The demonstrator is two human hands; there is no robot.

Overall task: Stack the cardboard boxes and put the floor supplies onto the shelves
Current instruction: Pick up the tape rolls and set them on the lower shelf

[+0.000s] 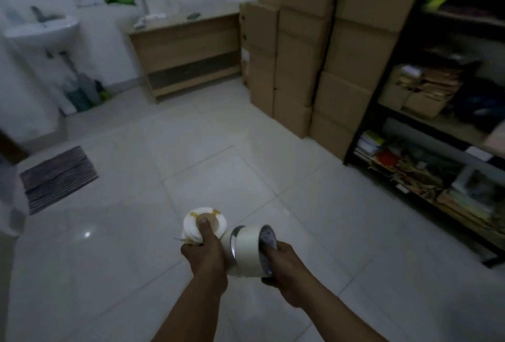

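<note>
My left hand (206,257) grips a white roll (191,228) with a tan core, the thumb pressed across its top face. Beside it my right hand (285,268) holds a stack of tape rolls (246,253), cream-coloured with grey and silvery edges, lying on its side. Both hands are low in the frame above the white tiled floor (218,172). Tall stacks of brown cardboard boxes (314,49) stand against the wall ahead on the right. The dark shelf unit (437,123) fills the right edge, its levels crowded with papers, boxes and bags.
A wooden cabinet (188,49) with small items on top stands against the far wall under a window. A white washbasin (41,29) and cleaning tools (82,90) are at the left. A grey striped mat (57,176) lies on the floor at the left.
</note>
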